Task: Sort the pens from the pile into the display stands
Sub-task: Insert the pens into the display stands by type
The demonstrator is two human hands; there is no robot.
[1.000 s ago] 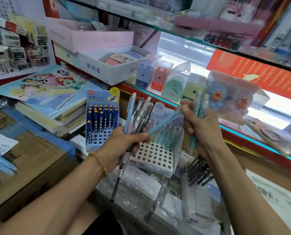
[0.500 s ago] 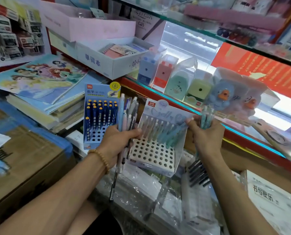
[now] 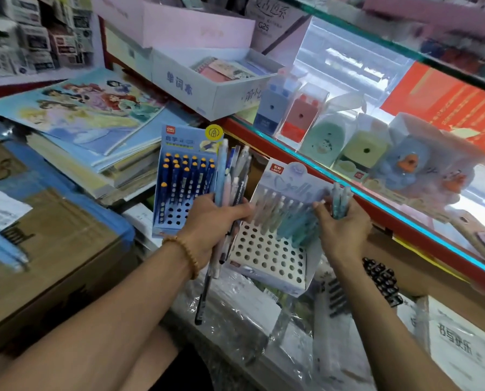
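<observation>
My left hand (image 3: pixel 207 221) grips a mixed bundle of pens (image 3: pixel 230 176), pastel and dark, held upright between the two stands. My right hand (image 3: pixel 343 221) holds a few teal pens (image 3: pixel 338 200) at the right edge of the white display stand (image 3: pixel 266 255). That stand has a grid of holes; its back rows hold several pastel and teal pens (image 3: pixel 289 218). To the left stands a blue display stand (image 3: pixel 173 221) with several dark blue, yellow-tipped pens (image 3: pixel 185 176) in its holes.
Black pens (image 3: pixel 382 280) lie in a pack below my right wrist, on plastic-wrapped packs (image 3: pixel 244 314). Pencil sharpeners (image 3: pixel 300 114) line a glass shelf behind. Stacked picture books (image 3: pixel 89 114) and a cardboard box (image 3: pixel 52 249) lie left. A white box (image 3: pixel 461 348) sits at the lower right.
Both hands came down toward the stands. My right hand carried its teal pens to the white stand's right side; the teal pen it held out over the stand is no longer held out.
</observation>
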